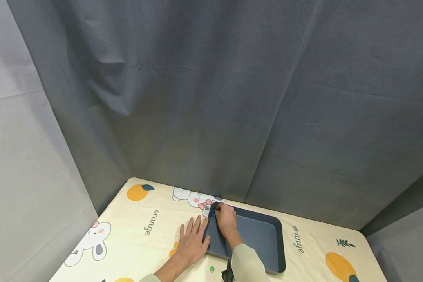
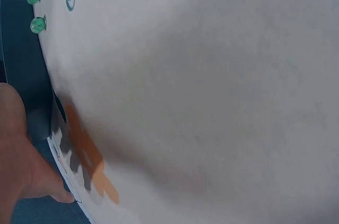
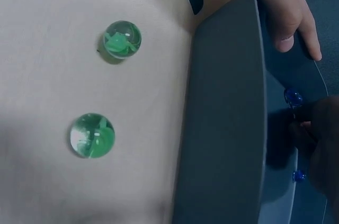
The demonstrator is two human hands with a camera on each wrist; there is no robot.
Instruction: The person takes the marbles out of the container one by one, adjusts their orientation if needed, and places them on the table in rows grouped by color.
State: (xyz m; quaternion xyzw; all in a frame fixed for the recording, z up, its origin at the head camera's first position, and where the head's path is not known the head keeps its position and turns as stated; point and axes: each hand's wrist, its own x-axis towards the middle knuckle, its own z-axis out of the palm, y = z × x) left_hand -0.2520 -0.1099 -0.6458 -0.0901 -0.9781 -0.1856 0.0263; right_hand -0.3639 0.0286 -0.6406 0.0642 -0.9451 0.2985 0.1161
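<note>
Head view: we see the left hand (image 1: 192,243), fingers spread, at the tray's (image 1: 259,235) left edge; the right hand (image 1: 226,220) curls inside, beside blue marbles (image 1: 212,214) (whether pinching one, we cannot tell). Green marbles (image 1: 212,269) lie outside.

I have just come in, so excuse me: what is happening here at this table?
A person is working with blue marbles in a dark tray. The right hand reaches inside, its curled fingers beside the marbles near the far left corner; whether it holds one is hidden. The left hand lies with fingers spread at the tray's left edge. Green marbles lie outside the tray, on the printed tablecloth along its near side.
</note>
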